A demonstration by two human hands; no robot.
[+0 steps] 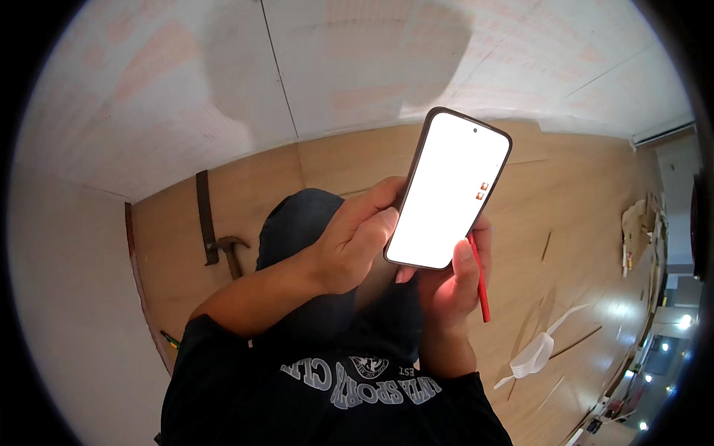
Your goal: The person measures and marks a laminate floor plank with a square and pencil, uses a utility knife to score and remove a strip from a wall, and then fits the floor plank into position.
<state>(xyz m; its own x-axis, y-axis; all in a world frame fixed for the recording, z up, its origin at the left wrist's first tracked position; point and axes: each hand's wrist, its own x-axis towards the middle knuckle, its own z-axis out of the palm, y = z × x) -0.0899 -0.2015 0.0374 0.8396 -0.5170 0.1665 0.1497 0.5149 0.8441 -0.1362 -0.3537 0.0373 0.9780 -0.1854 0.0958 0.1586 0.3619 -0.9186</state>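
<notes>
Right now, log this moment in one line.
left hand: gripping phone | right hand: holding red rod by phone's lower corner | phone: screen lit | hammer: floor, left side

Head view: one wide fisheye, head-mounted, aimed downward past a black shirt (245, 401); the phone (442, 189) is seen close up, floor (573, 193) and wall (357, 82) farther off.

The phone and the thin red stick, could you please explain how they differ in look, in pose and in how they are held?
The phone is a broad, dark-edged slab with a glowing white screen; the red stick is slim and red.
The phone's top leans right in the view, while the red stick's upper end leans left.
Both hands hold the phone, but only the right hand holds the red stick.
Both are off the floor.
</notes>
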